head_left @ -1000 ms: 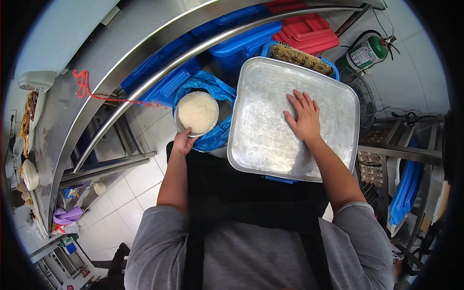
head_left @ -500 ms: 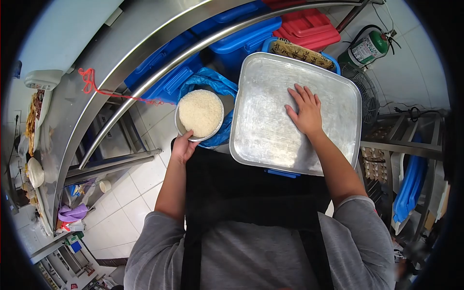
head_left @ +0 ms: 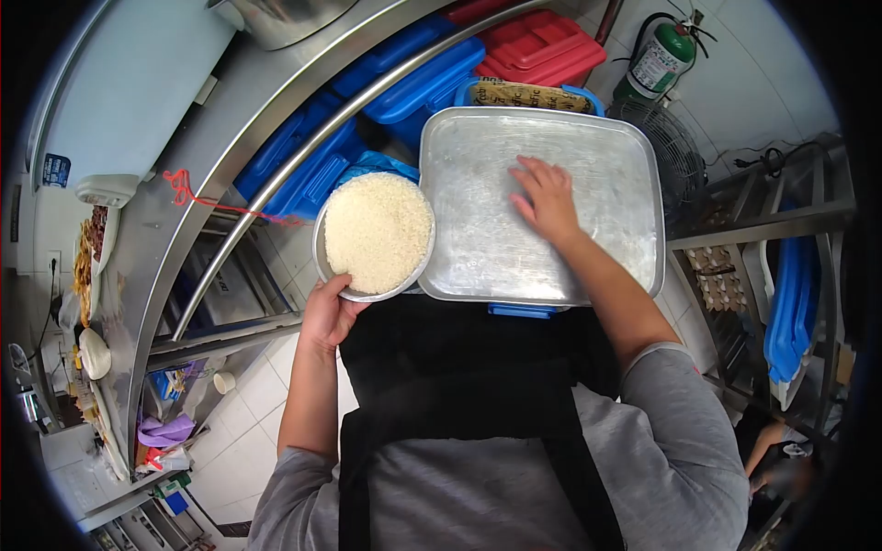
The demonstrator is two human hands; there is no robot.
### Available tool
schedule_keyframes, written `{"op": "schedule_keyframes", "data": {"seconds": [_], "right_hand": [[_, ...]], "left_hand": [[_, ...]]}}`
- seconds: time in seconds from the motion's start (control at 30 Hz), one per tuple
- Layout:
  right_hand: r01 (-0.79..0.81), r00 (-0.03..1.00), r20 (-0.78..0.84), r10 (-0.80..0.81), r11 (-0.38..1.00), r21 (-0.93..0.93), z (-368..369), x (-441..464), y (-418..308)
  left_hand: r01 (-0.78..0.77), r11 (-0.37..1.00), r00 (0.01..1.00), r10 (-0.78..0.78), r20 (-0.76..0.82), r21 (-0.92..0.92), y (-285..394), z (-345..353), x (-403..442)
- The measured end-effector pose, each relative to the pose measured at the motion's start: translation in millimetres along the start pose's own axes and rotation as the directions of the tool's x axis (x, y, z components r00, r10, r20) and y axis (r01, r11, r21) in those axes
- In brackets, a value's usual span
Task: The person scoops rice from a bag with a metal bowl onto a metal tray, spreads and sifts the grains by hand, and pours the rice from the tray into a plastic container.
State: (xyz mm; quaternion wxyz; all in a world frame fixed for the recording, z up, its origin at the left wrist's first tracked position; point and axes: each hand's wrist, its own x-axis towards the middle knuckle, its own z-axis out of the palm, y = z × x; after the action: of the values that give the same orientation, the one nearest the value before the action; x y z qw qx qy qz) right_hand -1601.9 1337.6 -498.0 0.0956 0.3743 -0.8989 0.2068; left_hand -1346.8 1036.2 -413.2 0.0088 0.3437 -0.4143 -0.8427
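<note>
A round metal bowl (head_left: 320, 257) full of white rice grains (head_left: 378, 230) is gripped at its near left rim by my left hand (head_left: 329, 310), thumb over the edge. Its right side meets or overlaps the left edge of a large rectangular metal tray (head_left: 459, 248). My right hand (head_left: 549, 197) is over the middle of that tray, fingers slightly bent and apart, holding nothing. Whether the palm touches the metal I cannot tell. Below the tray a blue clip handle (head_left: 520, 311) shows. Part of a blue plastic bag (head_left: 378, 165) is visible behind the bowl.
Blue lidded bins (head_left: 427, 83) and a red bin (head_left: 540, 46) stand beyond the tray. A steel counter (head_left: 175, 239) curves along the left, a red string (head_left: 188, 188) hanging off it. At right are a fan (head_left: 671, 156), a fire extinguisher (head_left: 657, 64) and a rack with egg trays (head_left: 721, 275).
My left hand has brought the rice bowl up closer, nearer the tray, and it looks larger. The blue bag is now mostly covered. My right hand's fingers have bent somewhat over the tray.
</note>
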Motion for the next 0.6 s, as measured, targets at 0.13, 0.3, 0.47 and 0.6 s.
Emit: {"op": "schedule_keyframes", "data": {"seconds": [0.13, 0.3, 0.47, 0.6], "right_hand": [[-0.347, 0.938, 0.3, 0.177, 0.412, 0.842, -19, -29, -63], [-0.519, 0.772, 0.628, 0.095, -0.475, 0.71, -62, -51, -86], [-0.554, 0.648, 0.686, 0.332, -0.412, 0.723, -78, -75, -39], [-0.552, 0.614, 0.665, 0.425, -0.371, 0.747, -83, -86, -13]], "left_hand": [[-0.026, 0.993, 0.999, 0.022, 0.038, 0.117, -5, 49, 0], [0.093, 0.994, 0.963, -0.105, 0.25, 0.06, -44, 95, 27], [0.255, 0.967, 0.857, -0.227, 0.463, 0.003, -73, 133, 38], [0.208, 0.954, 0.83, -0.288, 0.478, 0.214, -63, 139, 41]]}}
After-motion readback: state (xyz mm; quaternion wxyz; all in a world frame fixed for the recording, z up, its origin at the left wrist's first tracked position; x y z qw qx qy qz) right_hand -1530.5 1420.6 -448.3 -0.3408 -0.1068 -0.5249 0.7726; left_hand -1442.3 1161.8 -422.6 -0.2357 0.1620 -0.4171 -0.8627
